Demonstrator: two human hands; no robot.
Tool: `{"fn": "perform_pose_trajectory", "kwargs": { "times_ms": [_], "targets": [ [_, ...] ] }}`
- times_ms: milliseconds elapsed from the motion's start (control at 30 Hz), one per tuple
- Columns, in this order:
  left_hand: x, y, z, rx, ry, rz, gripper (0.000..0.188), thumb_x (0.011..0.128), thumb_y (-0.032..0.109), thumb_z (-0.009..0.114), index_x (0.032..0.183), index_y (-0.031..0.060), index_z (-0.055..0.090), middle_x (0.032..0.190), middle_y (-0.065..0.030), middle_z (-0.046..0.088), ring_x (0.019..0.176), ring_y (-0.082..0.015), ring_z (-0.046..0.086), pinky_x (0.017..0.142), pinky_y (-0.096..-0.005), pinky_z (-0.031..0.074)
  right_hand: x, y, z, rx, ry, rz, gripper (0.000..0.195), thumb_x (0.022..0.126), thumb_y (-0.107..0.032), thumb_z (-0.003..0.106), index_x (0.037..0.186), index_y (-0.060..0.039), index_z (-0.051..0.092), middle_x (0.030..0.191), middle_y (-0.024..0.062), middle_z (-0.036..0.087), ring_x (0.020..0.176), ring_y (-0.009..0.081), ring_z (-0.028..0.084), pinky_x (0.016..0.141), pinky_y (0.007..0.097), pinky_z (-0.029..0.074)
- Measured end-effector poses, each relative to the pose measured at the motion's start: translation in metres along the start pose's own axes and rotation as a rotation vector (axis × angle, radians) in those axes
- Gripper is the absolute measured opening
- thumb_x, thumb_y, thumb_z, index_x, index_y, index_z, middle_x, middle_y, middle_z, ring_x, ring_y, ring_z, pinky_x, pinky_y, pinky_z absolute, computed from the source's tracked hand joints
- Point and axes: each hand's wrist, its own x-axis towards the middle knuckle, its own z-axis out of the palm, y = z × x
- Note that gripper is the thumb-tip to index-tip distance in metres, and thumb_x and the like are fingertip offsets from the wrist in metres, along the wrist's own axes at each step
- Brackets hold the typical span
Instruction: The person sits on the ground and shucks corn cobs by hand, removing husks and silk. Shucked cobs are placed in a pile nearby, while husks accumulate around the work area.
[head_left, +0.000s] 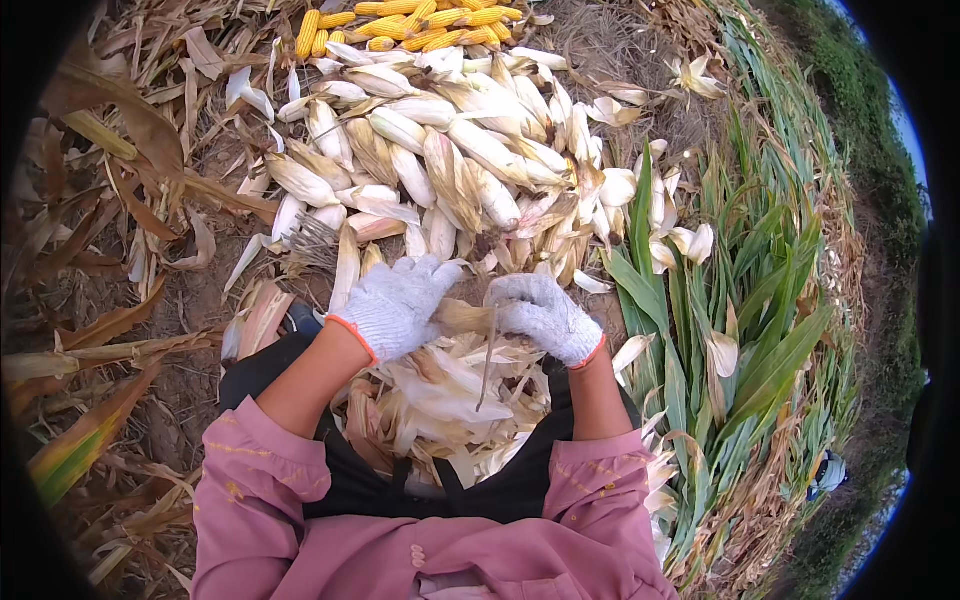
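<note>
Between my gloved hands is a dry-husked ear of corn (466, 317), pale tan and mostly covered by the fingers. Its left end is in my left hand (397, 306), which wears a white knit glove with an orange cuff. My right hand (541, 315), gloved the same way, curls its fingers round the other end. A thin brown pointed rod (487, 367) hangs down from the right fingertips; how it is held is hidden. Loose pale husks (442, 382) lie heaped between my legs, below both hands.
Ahead is a large pile of corn ears in husk (465, 142), with bare yellow ears (412, 26) stacked behind it. Dry stalks and leaves (127, 210) cover the left. Green cut stalks (720, 330) lie along the right. Another person (827, 474) is small at far right.
</note>
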Motion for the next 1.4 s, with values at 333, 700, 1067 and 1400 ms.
{"fn": "perform_pose_trajectory", "kwargs": {
  "times_ms": [333,700,1067,1400],
  "targets": [
    [0.031,0.028,0.028,-0.801,-0.156,-0.398,0.059,0.080,0.035,0.066,0.116,-0.0100,0.052,0.104,-0.0225,0.061,0.097,-0.0275,0.060,0.088,-0.0352,0.045,-0.003,0.039,-0.004,0.215,0.639,-0.090,0.037,0.094,-0.028,0.052,0.118,-0.0007,0.055,0.110,0.0177,0.061,0.101,0.0285,0.060,0.088,0.0364,0.047],
    [0.047,0.036,0.015,-1.499,0.112,-0.418,0.052,0.084,0.009,0.057,0.132,-0.0033,0.041,0.119,-0.0126,0.057,0.106,-0.0216,0.059,0.089,-0.0340,0.049,-0.019,0.025,0.004,-0.056,0.229,0.121,0.077,0.080,-0.049,0.067,0.132,0.0023,0.042,0.117,0.0264,0.058,0.111,0.0316,0.058,0.094,0.0378,0.045],
    [0.040,0.015,0.024,-1.091,0.294,-0.406,0.034,0.094,0.022,0.052,0.111,-0.0078,0.058,0.101,-0.0147,0.065,0.095,-0.0216,0.061,0.085,-0.0300,0.047,-0.002,0.023,0.027,-0.170,0.387,0.153,0.081,0.069,-0.054,0.074,0.125,-0.0036,0.046,0.108,0.0231,0.062,0.102,0.0378,0.062,0.086,0.0416,0.048],
    [0.037,0.027,0.010,-0.845,0.398,-0.348,0.029,0.091,0.018,0.055,0.106,-0.0058,0.061,0.091,-0.0154,0.065,0.083,-0.0184,0.060,0.078,-0.0308,0.047,0.007,0.008,0.037,-0.254,0.378,0.211,0.071,0.071,-0.050,0.073,0.120,-0.0039,0.050,0.102,0.0197,0.063,0.098,0.0369,0.062,0.083,0.0412,0.049]
  ]
}}
